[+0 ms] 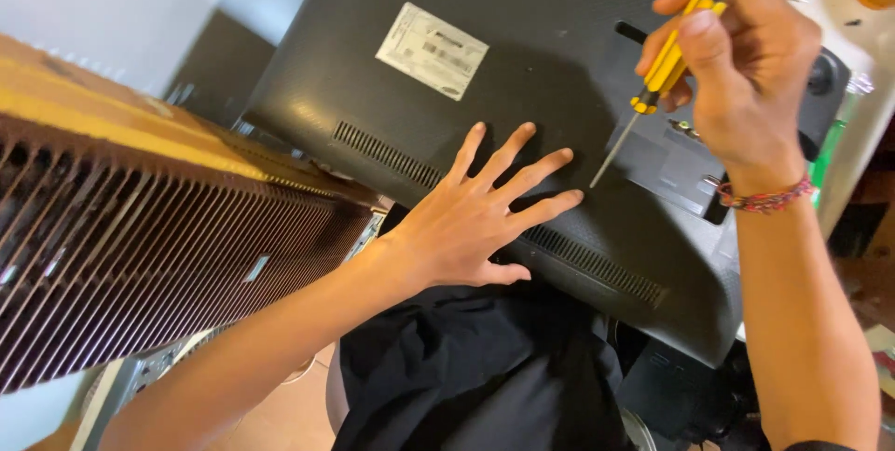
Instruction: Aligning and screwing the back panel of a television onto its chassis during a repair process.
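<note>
A large black plastic monitor back point(522, 125) lies face down and fills the middle of the view, with a white sticker point(432, 50) on its far left part and a long vent slot point(392, 157) running across it; a pale wall shows at the far left and a white tabletop point(862, 27) edge at the far right. The left hand point(466, 223) lies flat on the panel, fingers spread wide, holding nothing, just near the vent. The right hand point(736, 60) hovers at the far right, its grip closed around a yellow-handled screwdriver point(653, 88) whose thin shaft slants down to the left, tip touching or just above the panel (which one cannot be told), close to the left fingertips. A beaded bracelet point(764, 198) circles the right wrist. A brown finned metal grille point(140, 255) crowds the left side, and black cloth point(466, 367) lies at the near edge.
</note>
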